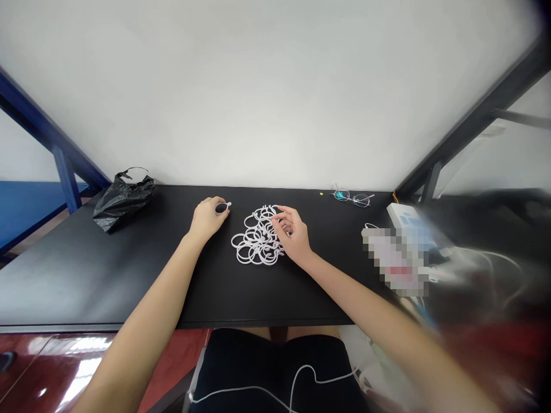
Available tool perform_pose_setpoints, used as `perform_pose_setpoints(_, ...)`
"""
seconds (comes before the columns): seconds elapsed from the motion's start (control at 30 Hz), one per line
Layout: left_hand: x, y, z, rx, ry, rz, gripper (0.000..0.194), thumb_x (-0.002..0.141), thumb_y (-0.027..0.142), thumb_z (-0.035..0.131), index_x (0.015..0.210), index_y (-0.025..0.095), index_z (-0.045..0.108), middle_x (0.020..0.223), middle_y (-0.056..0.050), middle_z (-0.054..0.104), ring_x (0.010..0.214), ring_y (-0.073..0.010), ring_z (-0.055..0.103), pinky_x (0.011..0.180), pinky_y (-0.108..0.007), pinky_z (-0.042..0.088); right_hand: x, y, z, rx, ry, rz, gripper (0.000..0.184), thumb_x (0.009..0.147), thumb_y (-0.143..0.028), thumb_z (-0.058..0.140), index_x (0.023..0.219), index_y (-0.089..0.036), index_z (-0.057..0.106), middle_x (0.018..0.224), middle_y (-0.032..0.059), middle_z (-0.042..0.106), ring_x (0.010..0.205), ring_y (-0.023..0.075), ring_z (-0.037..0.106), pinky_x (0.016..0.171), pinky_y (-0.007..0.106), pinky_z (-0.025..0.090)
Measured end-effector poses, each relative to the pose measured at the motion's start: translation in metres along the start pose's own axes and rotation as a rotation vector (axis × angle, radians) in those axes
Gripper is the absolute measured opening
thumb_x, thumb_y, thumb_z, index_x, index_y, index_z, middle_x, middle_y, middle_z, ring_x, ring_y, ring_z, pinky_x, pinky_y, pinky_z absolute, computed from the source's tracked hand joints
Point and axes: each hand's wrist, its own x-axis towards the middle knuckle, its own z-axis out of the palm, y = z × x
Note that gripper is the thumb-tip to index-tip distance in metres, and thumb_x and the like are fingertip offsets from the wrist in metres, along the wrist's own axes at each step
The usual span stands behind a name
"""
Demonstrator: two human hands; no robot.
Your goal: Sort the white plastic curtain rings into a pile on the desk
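Observation:
A pile of thin white rings with small knobs or eyelets lies on the black table. To the left of the pile, my left hand rests on the tabletop, its thumb and fingers closed around one white ring. My right hand is at the pile's right side, fingers loosely curled and apart from the thumb, the fingertips over its edge. No ring shows clearly between those fingers; whether they touch the pile is hard to make out.
A crumpled black plastic bag sits at the back left. Eyeglasses lie near the wall at the right. Beyond my right forearm are a white box and a blurred-out item. A white cable crosses my lap.

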Motion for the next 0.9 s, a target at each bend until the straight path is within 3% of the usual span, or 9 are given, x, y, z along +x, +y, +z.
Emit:
perform_pose_setpoints(0.23,-0.001,0.006,-0.002,-0.006,-0.082,-0.004,0.025,0.08,0.026,0.058,0.102,0.017,0.066,0.104,-0.01,0.067,0.094,-0.0261,0.064,0.088,-0.037,0.049,0.0,0.001,0.0,-0.006,-0.004,-0.026,0.032,0.088,-0.031,0.06,0.117,-0.021,0.052,0.092,0.0043,0.069,0.061,0.0102,0.059,0.054,0.023,0.048)
perform_pose_setpoints(0.43,0.0,0.009,-0.003,-0.028,-0.072,-0.025,0.022,0.08,0.025,0.059,0.1,0.019,0.066,0.107,-0.01,0.067,0.099,-0.0268,0.063,0.092,-0.04,0.049,-0.001,0.001,0.0,-0.005,-0.004,-0.028,0.032,0.088,-0.031,0.06,0.117,-0.022,0.053,0.092,0.0043,0.069,0.061,0.0103,0.059,0.053,0.023,0.048)
perform_pose_setpoints(0.6,-0.003,0.027,-0.004,-0.121,-0.046,0.148,0.019,0.085,0.027,0.056,0.098,0.018,0.066,0.102,-0.009,0.068,0.1,-0.0254,0.062,0.093,-0.04,0.048,-0.001,0.001,0.001,-0.013,-0.001,-0.025,0.031,0.088,-0.032,0.059,0.116,-0.022,0.054,0.092,0.0041,0.07,0.06,0.0104,0.059,0.053,0.023,0.049)
perform_pose_setpoints(0.77,-0.012,0.052,-0.002,-0.216,-0.187,0.36,0.019,0.089,0.027,0.052,0.1,0.018,0.064,0.101,-0.008,0.067,0.097,-0.0234,0.062,0.09,-0.04,0.049,0.0,0.0,0.0,-0.014,-0.001,-0.027,0.029,0.088,-0.031,0.059,0.115,-0.022,0.054,0.092,0.0042,0.07,0.06,0.0107,0.061,0.053,0.023,0.049)
perform_pose_setpoints(0.9,-0.016,0.057,0.001,-0.227,-0.261,0.367,0.018,0.089,0.025,0.052,0.098,0.017,0.065,0.099,-0.008,0.067,0.093,-0.023,0.062,0.086,-0.039,0.05,0.0,0.0,0.001,-0.007,-0.007,-0.026,0.03,0.087,-0.03,0.059,0.116,-0.022,0.053,0.092,0.0041,0.069,0.061,0.0109,0.061,0.053,0.023,0.049)
